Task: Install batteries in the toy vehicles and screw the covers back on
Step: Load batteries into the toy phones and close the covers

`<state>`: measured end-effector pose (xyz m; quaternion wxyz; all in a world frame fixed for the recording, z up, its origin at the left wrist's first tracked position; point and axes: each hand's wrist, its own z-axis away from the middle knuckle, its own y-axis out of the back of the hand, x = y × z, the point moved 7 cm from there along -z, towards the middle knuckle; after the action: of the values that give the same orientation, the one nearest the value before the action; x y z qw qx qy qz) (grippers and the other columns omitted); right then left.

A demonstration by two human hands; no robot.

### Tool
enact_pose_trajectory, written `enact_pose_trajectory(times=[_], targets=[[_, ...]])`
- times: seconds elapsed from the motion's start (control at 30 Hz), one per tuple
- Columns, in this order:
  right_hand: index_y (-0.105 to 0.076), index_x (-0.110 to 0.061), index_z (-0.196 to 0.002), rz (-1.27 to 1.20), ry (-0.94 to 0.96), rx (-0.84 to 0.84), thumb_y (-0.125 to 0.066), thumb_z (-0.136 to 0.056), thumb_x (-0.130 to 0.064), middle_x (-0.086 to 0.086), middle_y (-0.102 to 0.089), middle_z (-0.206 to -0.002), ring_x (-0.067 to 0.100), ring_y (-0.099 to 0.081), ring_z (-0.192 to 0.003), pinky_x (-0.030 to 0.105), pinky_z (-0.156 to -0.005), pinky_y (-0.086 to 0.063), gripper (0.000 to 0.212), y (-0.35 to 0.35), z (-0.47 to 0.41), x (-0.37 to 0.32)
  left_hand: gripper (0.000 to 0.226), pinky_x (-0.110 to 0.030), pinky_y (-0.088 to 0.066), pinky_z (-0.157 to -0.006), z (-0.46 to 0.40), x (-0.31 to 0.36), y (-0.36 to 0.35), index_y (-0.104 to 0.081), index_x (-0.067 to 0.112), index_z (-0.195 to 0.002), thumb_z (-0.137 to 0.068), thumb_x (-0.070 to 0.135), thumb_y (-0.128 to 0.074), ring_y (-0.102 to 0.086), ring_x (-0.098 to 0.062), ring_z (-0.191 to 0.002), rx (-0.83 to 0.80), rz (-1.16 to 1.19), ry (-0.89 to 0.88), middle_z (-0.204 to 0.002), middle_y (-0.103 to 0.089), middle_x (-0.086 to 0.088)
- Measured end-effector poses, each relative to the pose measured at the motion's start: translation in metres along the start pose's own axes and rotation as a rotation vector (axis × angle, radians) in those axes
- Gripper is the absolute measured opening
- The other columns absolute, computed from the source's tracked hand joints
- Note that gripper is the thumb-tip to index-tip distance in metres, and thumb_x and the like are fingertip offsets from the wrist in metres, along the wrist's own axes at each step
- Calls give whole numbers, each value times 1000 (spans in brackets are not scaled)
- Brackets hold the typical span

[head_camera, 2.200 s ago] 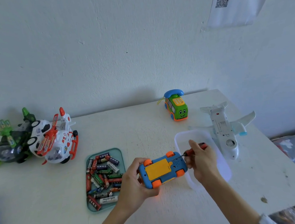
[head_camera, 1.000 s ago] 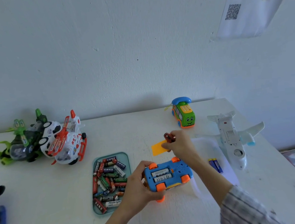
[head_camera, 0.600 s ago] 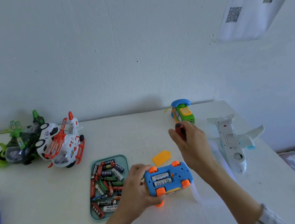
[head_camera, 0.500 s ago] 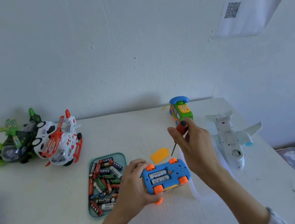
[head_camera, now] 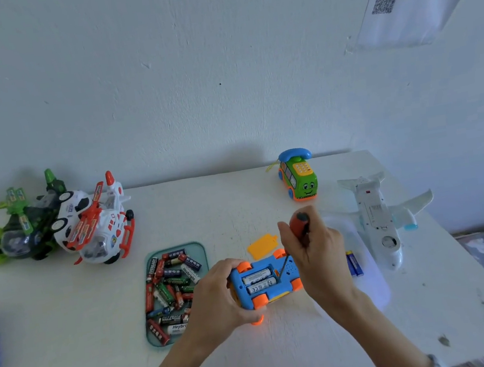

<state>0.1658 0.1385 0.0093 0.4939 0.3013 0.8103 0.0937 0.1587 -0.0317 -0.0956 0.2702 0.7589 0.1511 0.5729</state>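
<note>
A blue toy car point(head_camera: 288, 269) with orange wheels lies belly-up on the table. My left hand point(head_camera: 218, 296) grips its left end. Two batteries point(head_camera: 257, 280) lie in its uncovered compartment. My right hand point(head_camera: 319, 250) holds a red-handled screwdriver point(head_camera: 299, 222), whose tip points down at the right end of the compartment. The orange battery cover point(head_camera: 262, 245) lies on the table just behind the car.
A teal tray point(head_camera: 199, 246) of several batteries sits left of the car. A clear lid point(head_camera: 378, 285) on the right holds two blue batteries point(head_camera: 353, 264). Around stand a white plane point(head_camera: 375, 215), a green phone car point(head_camera: 299, 177), a white-red helicopter point(head_camera: 103, 228) and a green toy point(head_camera: 20, 228).
The cover came off and was laid behind the car, baring the batteries. My right hand then brought the screwdriver back down from above the cover onto the car's compartment. The left hand kept its grip.
</note>
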Motion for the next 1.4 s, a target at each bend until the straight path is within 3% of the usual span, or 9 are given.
enact_pose_trajectory(times=[0.2, 0.3, 0.57, 0.7, 0.83, 0.93, 1.07, 1.23, 1.4], targets=[[-37, -30, -76, -50, -111, 95, -57, -90, -34, 1, -48, -54, 23, -58, -48, 33, -42, -41, 25, 5, 3, 12, 70, -19, -52, -72, 0, -4, 2, -58, 32, -102, -39, 39, -88, -60, -6, -88, 14, 30, 23, -93, -63, 19], [-42, -14, -73, -251, -392, 197, -56, -94, -15, 7, -51, -56, 11, -51, -41, 21, -40, -38, 26, 12, 8, 38, 72, -21, -53, -75, 1, -6, 2, -59, 33, -102, -38, 33, -91, -62, -5, -89, 14, 52, 37, -94, -64, 19], [-42, -7, -72, -718, -969, 372, -53, -96, -18, 11, -50, -55, 15, -37, -35, 22, -33, -29, 29, 2, 43, 106, 67, -25, -54, -73, 1, -8, 5, -60, 30, -100, -42, 33, -94, -63, -11, -87, 36, 87, 26, -93, -65, 17], [-47, -9, -70, -671, -865, 231, -59, -88, -2, 3, -43, -53, 16, -35, -46, 22, -38, -28, 22, 12, 29, 87, 68, -25, -54, -72, 0, -8, 2, -59, 29, -102, -42, 34, -91, -62, -8, -86, 26, 66, 26, -93, -64, 16], [-64, -6, -78, -196, -697, -289, -53, -78, 10, -1, -53, -61, 15, -47, -56, 22, -51, -36, 19, -11, 29, 51, 68, -24, -55, -70, 0, -10, 1, -59, 29, -100, -41, 40, -89, -63, -8, -84, 38, 45, 31, -91, -65, 16], [-53, -18, -65, 215, -546, -476, -53, -83, -2, 0, -52, -79, 11, -48, -64, 17, -51, -30, 24, -30, 40, 36, 67, -26, -56, -68, 0, -10, 1, -58, 29, -99, -40, 43, -88, -62, -9, -82, 56, 26, 22, -88, -65, 17], [-38, -23, -59, 360, -475, -404, -53, -85, -11, -7, -43, -72, 8, -40, -59, 20, -48, -27, 32, -38, 46, 29, 64, -26, -55, -67, -1, -8, 1, -59, 29, -97, -41, 47, -86, -63, -8, -77, 86, 8, 9, -86, -65, 16], [-52, -14, -64, 133, -505, -228, -61, -85, -11, -1, -51, -73, 6, -46, -60, 17, -52, -39, 24, -39, 47, 26, 62, -24, -54, -66, -1, -9, 3, -58, 31, -95, -42, 43, -86, -63, -9, -75, 92, 22, 19, -85, -65, 14], [-56, -6, -72, -104, -544, -160, -70, -76, -5, 8, -57, -64, 16, -48, -52, 31, -49, -42, 15, -42, 41, 29, 63, -21, -51, -68, -4, -6, 2, -60, 29, -96, -39, 45, -82, -61, -9, -76, 48, 36, 33, -85, -65, 14]])
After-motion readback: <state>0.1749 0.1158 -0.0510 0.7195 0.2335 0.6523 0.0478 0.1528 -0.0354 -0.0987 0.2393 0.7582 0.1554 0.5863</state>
